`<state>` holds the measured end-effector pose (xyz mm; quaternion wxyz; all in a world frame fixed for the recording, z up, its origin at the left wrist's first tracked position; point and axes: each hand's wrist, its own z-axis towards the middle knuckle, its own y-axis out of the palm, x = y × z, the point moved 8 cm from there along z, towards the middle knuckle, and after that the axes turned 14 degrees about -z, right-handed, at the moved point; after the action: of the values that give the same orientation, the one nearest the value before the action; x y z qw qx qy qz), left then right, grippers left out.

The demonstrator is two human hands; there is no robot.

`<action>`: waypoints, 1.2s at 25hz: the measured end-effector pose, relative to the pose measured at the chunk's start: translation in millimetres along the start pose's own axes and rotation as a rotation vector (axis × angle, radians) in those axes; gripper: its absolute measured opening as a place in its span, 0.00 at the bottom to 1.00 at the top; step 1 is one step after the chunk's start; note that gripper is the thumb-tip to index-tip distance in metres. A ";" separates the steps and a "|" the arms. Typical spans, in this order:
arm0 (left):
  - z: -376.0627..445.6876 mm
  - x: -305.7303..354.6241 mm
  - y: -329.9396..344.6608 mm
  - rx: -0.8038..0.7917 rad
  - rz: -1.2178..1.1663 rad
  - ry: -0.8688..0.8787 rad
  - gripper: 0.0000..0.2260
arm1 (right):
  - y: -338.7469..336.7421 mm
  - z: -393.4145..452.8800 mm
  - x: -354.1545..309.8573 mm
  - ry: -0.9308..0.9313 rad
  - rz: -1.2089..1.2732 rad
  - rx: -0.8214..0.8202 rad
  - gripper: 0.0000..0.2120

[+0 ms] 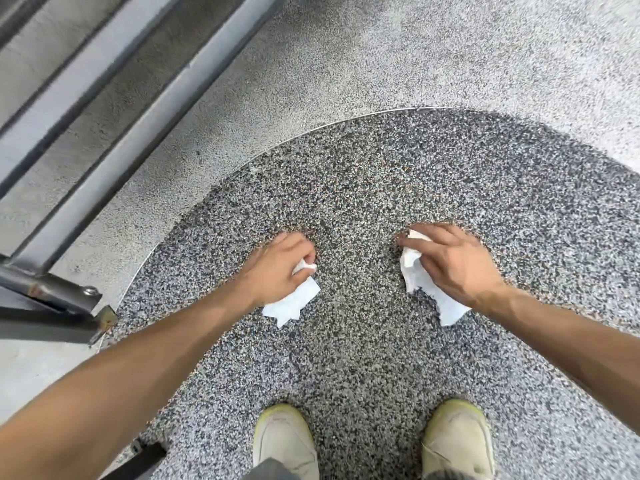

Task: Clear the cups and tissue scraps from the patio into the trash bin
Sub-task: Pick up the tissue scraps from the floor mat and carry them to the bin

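Head view: left hand (277, 268) pinches a white tissue scrap (292, 303), which trails below its grip. Right hand (453, 268) (fingers partly extended) holds a second tissue scrap (420, 282) beneath its palm, over the dark pebbled patio floor (363, 188).

Two white tissue scraps (294, 301) (429, 289) lie on dark speckled grey paving (363, 188) (paler grey beyond it); the shoes (285, 441) are cream with yellow-green edging.
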<state>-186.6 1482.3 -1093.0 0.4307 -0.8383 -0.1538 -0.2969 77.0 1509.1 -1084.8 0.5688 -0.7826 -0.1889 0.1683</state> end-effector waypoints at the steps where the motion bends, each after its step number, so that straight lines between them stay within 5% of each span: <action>1: -8.0 -4.0 5.9 -0.016 0.024 0.010 0.06 | 10.9 -9.1 3.4 0.018 -0.006 -0.053 0.20; 6: -31.3 -13.0 34.4 -0.110 0.145 0.007 0.07 | 56.8 -36.8 -1.6 -0.024 -0.139 -0.242 0.24; 9: -36.4 -12.6 45.6 -0.115 0.333 0.019 0.07 | 65.4 -46.1 -7.3 -0.062 -0.174 -0.289 0.35; 13: -49.2 -23.4 53.6 -0.202 0.455 0.066 0.25 | 74.3 -59.0 -1.7 -0.124 -0.228 -0.406 0.53; 18: -71.0 -43.7 61.8 -0.316 0.588 0.045 0.34 | 62.9 -61.1 -6.0 -0.150 -0.280 -0.360 0.56; 21: -80.1 -43.6 60.7 -0.298 0.501 0.015 0.38 | 55.3 -61.1 0.6 -0.100 -0.202 -0.319 0.45; 24: -85.0 -50.4 60.0 -0.254 0.326 -0.142 0.28 | 42.2 -53.4 4.3 -0.050 -0.088 -0.259 0.21; 27: -76.4 -39.7 48.0 -0.128 0.231 -0.079 0.17 | 39.4 -48.7 4.9 0.059 -0.073 -0.282 0.15; 30: -58.4 -21.0 26.3 -0.014 0.121 -0.033 0.13 | 17.7 -28.1 -6.7 0.070 0.010 -0.135 0.12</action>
<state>-210.7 1419.4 -1096.4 0.4396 -0.8538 -0.1077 -0.2573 86.4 1477.5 -1093.1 0.5201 -0.8256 -0.1760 0.1305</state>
